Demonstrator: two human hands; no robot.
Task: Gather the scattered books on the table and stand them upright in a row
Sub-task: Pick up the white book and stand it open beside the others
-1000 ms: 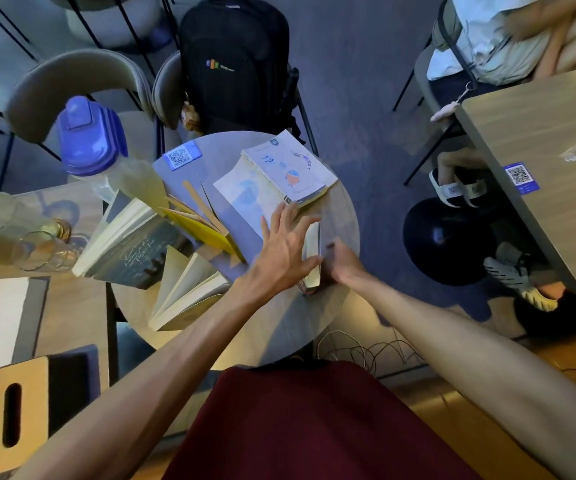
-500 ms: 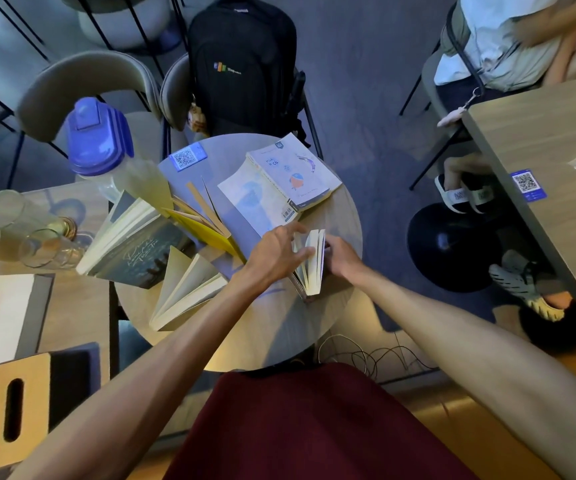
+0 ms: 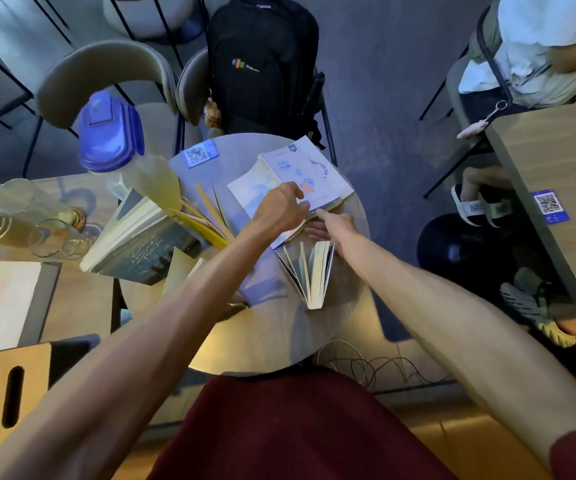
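Observation:
A small book [image 3: 309, 271] stands upright on the round table [image 3: 279, 341], its pages fanned open, with no hand on it. Just beyond it two white books lie flat, stacked: an illustrated one [image 3: 317, 171] on top of a pale blue one [image 3: 248, 192]. My left hand [image 3: 281, 211] curls over their near edge. My right hand [image 3: 335, 226] pinches the same edge from the right, thumb above and fingers below. At the table's left a dark book [image 3: 141, 251], a yellow book [image 3: 203, 223] and a cream book [image 3: 182, 271] stand leaning and splayed.
A blue-lidded jug [image 3: 117, 140] and glasses [image 3: 54, 233] stand at the left. A black backpack [image 3: 262, 64] sits on a chair behind the table. A seated person [image 3: 535, 57] and another table [image 3: 563, 188] are at the right. Cables [image 3: 366, 365] lie on the floor.
Both hands have let go of the small book, which now stands fanned by itself. They have moved farther away to the near edge of the flat white books.

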